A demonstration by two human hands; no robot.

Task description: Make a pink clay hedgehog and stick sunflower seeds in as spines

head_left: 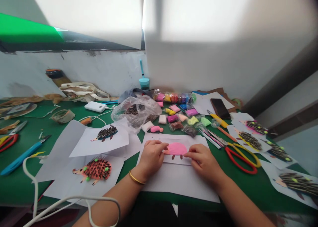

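A pink modelling-clay body (177,149) with short brown clay feet (177,157) lies flat on a small white paper card (184,161), over a larger white sheet (169,182). My left hand (152,156) is at its left end, fingers curled together and fingertips pressed on the peach-coloured snout. At the right edge of the body is my right hand (201,159), its thumb and fingers closed in a pinch; whatever is between those fingertips is too small to make out. A pink lump of clay (156,129) rests just beyond the sheet.
Red-yellow scissors (242,159) lie to the right, near finished hedgehog cards (249,140). Behind are clay packets (172,118), a plastic bag of dark seeds (136,111) and a phone (220,108). On the left are more hedgehog cards (93,170), a blue cutter (23,156) and a white cable (74,198).
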